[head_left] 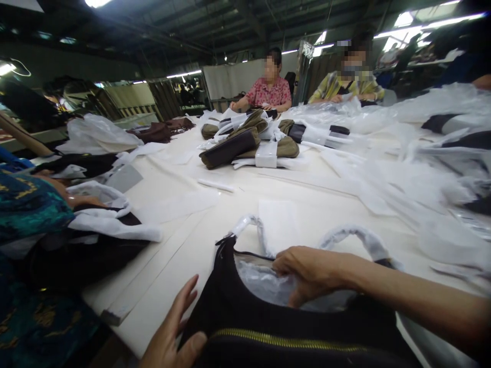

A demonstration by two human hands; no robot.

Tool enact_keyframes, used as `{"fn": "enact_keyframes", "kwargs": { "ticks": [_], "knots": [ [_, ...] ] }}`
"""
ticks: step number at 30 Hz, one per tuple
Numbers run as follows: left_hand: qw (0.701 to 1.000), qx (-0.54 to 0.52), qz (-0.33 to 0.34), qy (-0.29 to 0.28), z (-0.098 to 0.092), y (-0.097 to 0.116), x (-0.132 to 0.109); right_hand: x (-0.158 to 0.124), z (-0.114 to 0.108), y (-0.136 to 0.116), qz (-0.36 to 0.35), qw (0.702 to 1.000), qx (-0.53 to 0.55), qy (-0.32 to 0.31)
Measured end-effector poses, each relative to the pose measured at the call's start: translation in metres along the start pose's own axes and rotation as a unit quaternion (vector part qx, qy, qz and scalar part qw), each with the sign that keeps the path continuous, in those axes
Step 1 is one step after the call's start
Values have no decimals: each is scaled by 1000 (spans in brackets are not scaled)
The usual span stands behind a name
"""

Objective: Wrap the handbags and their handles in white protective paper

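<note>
A dark handbag (307, 332) with a gold zipper across its front lies before me at the table's near edge. Its top gapes, and crumpled clear plastic (257, 281) fills the opening. My right hand (307, 271) reaches into that opening from the right, fingers curled and thumb down around some of the plastic, near the far rim. At the bag's left side is my left hand (174, 327), fingers spread and thumb apart, with the palm toward the bag. Wrapping covers the strap, seen as a left loop (245, 225) and a right loop (353, 232).
A co-worker's patterned sleeve (34, 204) and another dark bag (88, 255) are close on the left. Olive and dark bags (249, 145) are piled mid-table. Plastic sheets (441, 204) spread across the right. Two people sit at the far side.
</note>
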State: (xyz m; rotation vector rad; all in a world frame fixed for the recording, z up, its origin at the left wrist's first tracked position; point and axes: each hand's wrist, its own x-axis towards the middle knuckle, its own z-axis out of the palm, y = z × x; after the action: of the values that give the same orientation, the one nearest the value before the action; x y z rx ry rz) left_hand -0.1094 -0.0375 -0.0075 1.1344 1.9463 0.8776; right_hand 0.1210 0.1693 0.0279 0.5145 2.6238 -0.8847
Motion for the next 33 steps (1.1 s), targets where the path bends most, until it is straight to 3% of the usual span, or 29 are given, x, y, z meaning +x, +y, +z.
{"fn": "enact_keyframes", "kwargs": {
  "ticks": [3,6,9,11,14,16,18,21,23,25,26,27,29,31,33],
  "knots": [
    [997,-38,-48,55,20,-18,-8,5,-1,-3,40,998,43,-4],
    [989,-34,-94,108,34,-7,-6,9,-3,-5,97,992,74,-35],
    [984,-49,-121,119,38,5,-2,12,0,-6,140,973,156,-99],
    [980,-101,-135,108,38,7,-2,13,5,-3,169,946,264,-87],
    [961,-186,-176,108,40,2,-4,16,20,6,198,870,451,15],
    [954,-203,-191,109,45,-3,-5,16,30,13,204,828,518,62],
    [959,-191,-185,95,49,-8,-4,14,38,16,185,840,507,52],
    [974,-125,-156,110,44,-3,-5,10,43,15,128,900,414,38],
    [981,-35,-88,172,33,15,-5,8,43,13,108,922,368,59],
    [978,70,38,191,22,45,-2,7,41,13,106,928,353,61],
    [978,113,104,138,19,63,2,7,40,13,105,929,350,57],
    [973,148,171,52,17,81,7,8,39,14,104,931,346,52],
    [928,216,251,-168,22,115,24,9,38,16,90,936,337,47],
    [882,275,251,-289,35,138,44,9,38,18,78,940,332,38],
    [841,311,236,-375,50,150,65,10,37,20,79,942,325,26]
  ]
}}
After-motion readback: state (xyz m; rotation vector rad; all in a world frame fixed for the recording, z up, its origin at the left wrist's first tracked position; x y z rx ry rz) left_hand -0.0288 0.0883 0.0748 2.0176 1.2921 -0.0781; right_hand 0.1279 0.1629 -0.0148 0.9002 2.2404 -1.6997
